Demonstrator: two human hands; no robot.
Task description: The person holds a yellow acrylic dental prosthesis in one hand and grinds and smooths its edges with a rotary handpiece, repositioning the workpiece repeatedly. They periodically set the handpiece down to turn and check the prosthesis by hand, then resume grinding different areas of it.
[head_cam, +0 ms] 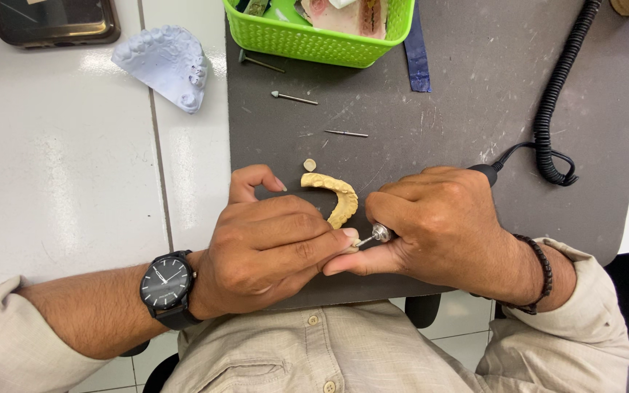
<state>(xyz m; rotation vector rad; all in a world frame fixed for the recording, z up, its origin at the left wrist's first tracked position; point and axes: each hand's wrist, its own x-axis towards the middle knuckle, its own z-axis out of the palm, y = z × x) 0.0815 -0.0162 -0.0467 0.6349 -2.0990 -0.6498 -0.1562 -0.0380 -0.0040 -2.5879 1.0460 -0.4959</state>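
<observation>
Grinding/trimming step in hand. Left hand (267, 244) is closed around a yellowish horseshoe-shaped dental arch cast (334, 195), held just above the dark grey work mat (460, 102) at the desk's near edge. Right hand (442, 225) is wrapped pen-style around a metal-tipped rotary handpiece (380, 233), bur tip touching the cast near the left fingertips. The next move likely calls for steady bracing of both hands and light pressure, since the bur runs close to the fingers.

A small loose cream tooth-like piece (310, 164) lies just beyond the cast. Spare thin metal burs (294, 97) lie on the mat. A lime-green perforated plastic basket (314, 40) sits at the top and a pale blue plaster jaw model (167, 64) top left, with a black coiled cable (558, 94) on the right. No labels are legible.
</observation>
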